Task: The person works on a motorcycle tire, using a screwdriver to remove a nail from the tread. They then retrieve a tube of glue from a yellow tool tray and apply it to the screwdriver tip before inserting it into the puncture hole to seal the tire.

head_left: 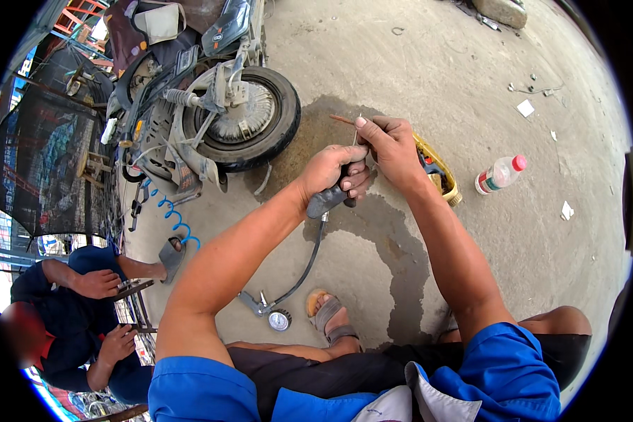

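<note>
My left hand [334,174] is closed around the black handle [323,202] of a tyre plug tool. Its thin metal shaft [355,133] points up, away from me. At the shaft's tip, my right hand [389,144] pinches a brown rubber strip [342,119], whose free end sticks out to the left. Below the left hand runs a black hose [309,264], its metal-fitted end by the handle. The hose leads to an inflator gun [252,304] with a round gauge [280,321] on the ground.
A scooter lies on its side at upper left, its wheel [271,123] near my left hand. A yellow container [451,194] with tools is beside my right forearm; a plastic bottle [501,174] stands farther right. A seated person [70,323] and blue coiled hose [170,211] are at left.
</note>
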`<state>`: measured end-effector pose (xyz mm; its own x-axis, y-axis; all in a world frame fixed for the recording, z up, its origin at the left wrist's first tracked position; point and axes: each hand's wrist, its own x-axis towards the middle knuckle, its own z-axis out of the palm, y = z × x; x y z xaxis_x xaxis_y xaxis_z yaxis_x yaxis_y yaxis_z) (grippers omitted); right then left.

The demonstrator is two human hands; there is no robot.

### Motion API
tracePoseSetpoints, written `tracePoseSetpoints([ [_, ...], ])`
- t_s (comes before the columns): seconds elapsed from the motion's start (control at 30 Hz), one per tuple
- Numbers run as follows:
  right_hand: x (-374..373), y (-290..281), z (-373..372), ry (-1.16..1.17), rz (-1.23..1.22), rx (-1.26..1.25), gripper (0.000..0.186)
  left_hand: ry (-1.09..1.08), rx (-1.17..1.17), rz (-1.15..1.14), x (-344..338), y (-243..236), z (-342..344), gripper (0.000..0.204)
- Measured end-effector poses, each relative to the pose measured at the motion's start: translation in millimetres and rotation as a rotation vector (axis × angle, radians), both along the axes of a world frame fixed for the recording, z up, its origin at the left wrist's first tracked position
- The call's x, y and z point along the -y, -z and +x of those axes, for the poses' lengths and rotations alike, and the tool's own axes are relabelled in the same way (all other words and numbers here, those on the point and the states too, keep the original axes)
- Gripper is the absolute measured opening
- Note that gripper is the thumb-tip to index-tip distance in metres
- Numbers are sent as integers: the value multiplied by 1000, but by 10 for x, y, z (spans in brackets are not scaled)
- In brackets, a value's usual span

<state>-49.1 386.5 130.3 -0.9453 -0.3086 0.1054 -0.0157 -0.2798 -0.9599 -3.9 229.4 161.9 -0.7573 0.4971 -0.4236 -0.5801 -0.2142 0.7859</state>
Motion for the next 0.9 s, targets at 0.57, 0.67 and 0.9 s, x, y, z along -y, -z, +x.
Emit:
tracePoseSetpoints([
  [0.57, 166, -166, 106, 136, -458, 528, 28, -191, -27, -25, -213, -100, -8, 42],
  [0.67, 173, -117, 98, 131, -444, 431, 34, -178, -96, -50, -203, -133, -1, 42],
  [0.9, 201, -134, 40, 103, -172, 228, 45, -177, -110, -127, -188, -137, -14, 37],
])
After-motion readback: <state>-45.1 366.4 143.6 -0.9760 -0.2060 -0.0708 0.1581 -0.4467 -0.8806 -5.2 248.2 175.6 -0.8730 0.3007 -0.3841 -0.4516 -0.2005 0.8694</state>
